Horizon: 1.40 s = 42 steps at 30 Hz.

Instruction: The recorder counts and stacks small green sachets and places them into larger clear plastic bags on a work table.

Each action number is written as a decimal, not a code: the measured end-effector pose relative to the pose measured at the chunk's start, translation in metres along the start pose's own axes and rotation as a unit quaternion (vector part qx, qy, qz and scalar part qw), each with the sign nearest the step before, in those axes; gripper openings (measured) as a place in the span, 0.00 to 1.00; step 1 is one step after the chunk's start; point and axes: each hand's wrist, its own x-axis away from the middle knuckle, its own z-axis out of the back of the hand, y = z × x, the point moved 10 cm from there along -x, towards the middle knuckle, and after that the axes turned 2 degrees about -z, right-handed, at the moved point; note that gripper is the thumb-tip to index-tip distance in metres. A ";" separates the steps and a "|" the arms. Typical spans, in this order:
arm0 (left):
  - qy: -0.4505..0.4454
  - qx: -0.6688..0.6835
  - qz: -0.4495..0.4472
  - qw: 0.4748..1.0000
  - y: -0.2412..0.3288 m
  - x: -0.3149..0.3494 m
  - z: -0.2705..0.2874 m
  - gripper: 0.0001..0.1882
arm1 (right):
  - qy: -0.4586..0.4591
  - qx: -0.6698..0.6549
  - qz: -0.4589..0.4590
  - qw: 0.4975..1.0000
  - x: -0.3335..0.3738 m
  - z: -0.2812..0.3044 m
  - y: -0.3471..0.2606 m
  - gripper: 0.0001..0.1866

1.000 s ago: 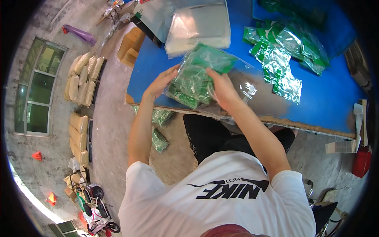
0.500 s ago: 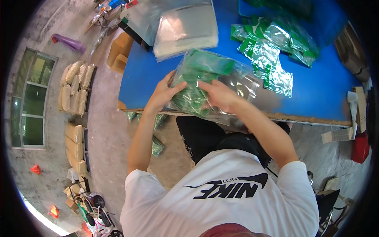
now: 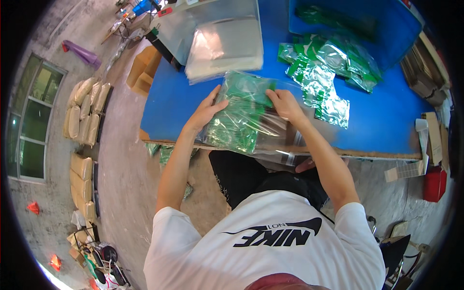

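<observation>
From where I stand, the work in hand looks like settling a load of green packets [image 3: 234, 123] inside a clear bag [image 3: 278, 137], which lies on the blue surface [image 3: 176, 108] right at its front edge, its lower right part hanging over. The left hand [image 3: 205, 114] clasps the bag's left side, thumb on top and fingers round the edge; the right hand [image 3: 290, 108] has its fingers pinched narrow at the load's upper right corner, though I cannot tell whether they grip a packet or only the plastic over it. To my eye, the next move calls for a steady left hold while the right squares that corner and smooths the loose plastic. The packets bunch toward the left, glossy under wrinkled film, the top one skewed across the rest; the bag's right part is slack, creased and see-through, with a pale strip near its end.
</observation>
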 end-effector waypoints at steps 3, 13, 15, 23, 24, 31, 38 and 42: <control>-0.007 0.063 0.030 0.998 0.001 -0.002 -0.007 0.42 | 0.019 -0.101 -0.036 0.994 -0.010 0.003 0.003 0.29; -0.042 -0.063 -0.004 0.997 0.007 -0.013 -0.027 0.46 | 0.097 0.115 0.039 0.988 -0.026 0.026 0.010 0.28; -0.054 -0.041 0.009 0.998 0.007 -0.012 -0.027 0.46 | 0.125 0.120 -0.005 0.985 -0.028 0.036 0.013 0.28; -0.043 -0.010 0.023 0.999 0.024 -0.030 -0.041 0.42 | 0.102 0.083 -0.030 0.991 -0.020 0.029 0.020 0.29; -0.038 0.012 0.036 0.999 0.019 -0.029 -0.041 0.40 | 0.105 0.061 -0.036 0.992 -0.009 0.036 0.014 0.29; -0.078 0.037 0.034 0.996 0.019 -0.025 -0.042 0.37 | 0.075 0.081 -0.035 0.993 -0.030 0.030 0.014 0.29; -0.078 0.132 0.043 0.987 0.021 -0.029 -0.053 0.45 | 0.169 0.029 -0.019 0.985 -0.013 0.028 0.003 0.30; 0.048 -0.021 -0.021 0.998 0.007 -0.004 -0.006 0.54 | 0.155 -0.041 0.001 0.987 0.036 0.026 -0.003 0.28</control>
